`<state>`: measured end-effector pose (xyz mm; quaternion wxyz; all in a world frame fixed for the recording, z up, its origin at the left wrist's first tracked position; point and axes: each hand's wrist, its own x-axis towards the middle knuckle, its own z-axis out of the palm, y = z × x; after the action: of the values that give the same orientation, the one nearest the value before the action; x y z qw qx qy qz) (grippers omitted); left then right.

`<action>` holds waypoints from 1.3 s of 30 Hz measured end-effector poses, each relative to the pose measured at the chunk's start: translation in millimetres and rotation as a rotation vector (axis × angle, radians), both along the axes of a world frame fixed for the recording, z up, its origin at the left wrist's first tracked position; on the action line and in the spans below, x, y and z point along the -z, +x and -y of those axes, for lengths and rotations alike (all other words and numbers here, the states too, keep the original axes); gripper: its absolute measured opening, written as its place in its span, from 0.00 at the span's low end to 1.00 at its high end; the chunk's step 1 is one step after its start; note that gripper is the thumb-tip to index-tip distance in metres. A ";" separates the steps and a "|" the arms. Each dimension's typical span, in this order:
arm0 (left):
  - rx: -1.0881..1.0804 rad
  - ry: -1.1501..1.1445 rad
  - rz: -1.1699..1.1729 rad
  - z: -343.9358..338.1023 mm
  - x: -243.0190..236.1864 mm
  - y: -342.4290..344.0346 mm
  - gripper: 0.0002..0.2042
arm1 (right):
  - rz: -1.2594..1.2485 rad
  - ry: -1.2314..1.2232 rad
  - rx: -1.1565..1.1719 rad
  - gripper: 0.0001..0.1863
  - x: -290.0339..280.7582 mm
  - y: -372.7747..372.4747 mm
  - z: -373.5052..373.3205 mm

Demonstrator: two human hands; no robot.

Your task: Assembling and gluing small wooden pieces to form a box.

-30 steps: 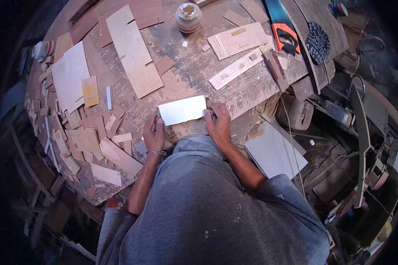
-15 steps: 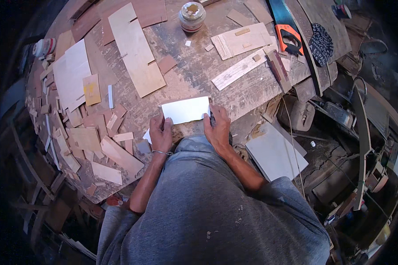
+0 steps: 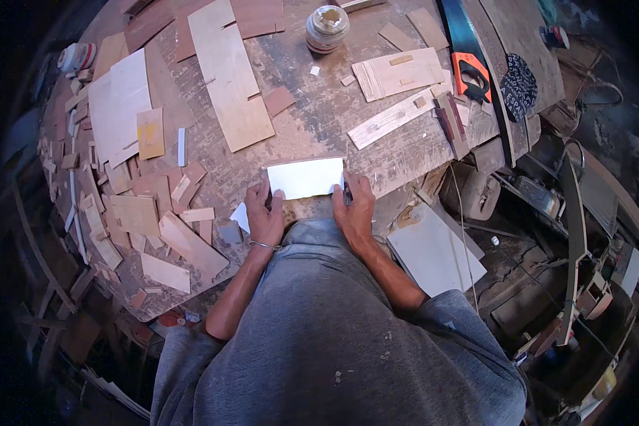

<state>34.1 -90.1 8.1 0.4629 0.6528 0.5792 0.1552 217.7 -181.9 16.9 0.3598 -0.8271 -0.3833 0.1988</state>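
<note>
At the near edge of the workbench (image 3: 312,145), a white rectangular sheet (image 3: 305,178) lies between my hands, with a thin brown edge showing along its far side. My left hand (image 3: 265,219) grips its left end, thumb on the white face and fingers hidden behind. Its right end is pinched the same way by my right hand (image 3: 355,206). The sheet's near edge looks rough. A small white pointed scrap (image 3: 241,216) sits just left of my left hand, beside a grey piece (image 3: 230,233).
Wood offcuts (image 3: 136,214) crowd the bench's left side. A long notched plywood board (image 3: 231,78) lies ahead, near a glue-stained jar (image 3: 327,30). Farther right are an orange-handled saw (image 3: 471,78) and a dark patterned cap (image 3: 518,85). Below the bench edge leans a pale panel (image 3: 437,248).
The whole view has shifted slightly, so the bench items sit a little differently in it. Both hands keep the same hold on the white sheet.
</note>
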 end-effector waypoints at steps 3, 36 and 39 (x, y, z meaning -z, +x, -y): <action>-0.017 -0.048 0.009 -0.2 -0.6 -1.0 0.22 | 0.001 0.017 0.015 0.17 -1.2 -1.1 -2.0; 0.318 0.358 -0.083 -61.8 -1.1 -52.6 0.25 | 0.038 -0.119 -0.383 0.41 -31.8 74.5 -11.8; 0.462 0.302 -0.083 -77.3 -27.6 -51.9 0.30 | -0.045 -0.206 -0.510 0.48 -35.4 94.3 -15.9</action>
<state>-17.8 -12.8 35.6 0.3595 0.8349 0.4038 0.1033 312.0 -166.0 52.3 0.2206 -0.7313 -0.5489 0.3394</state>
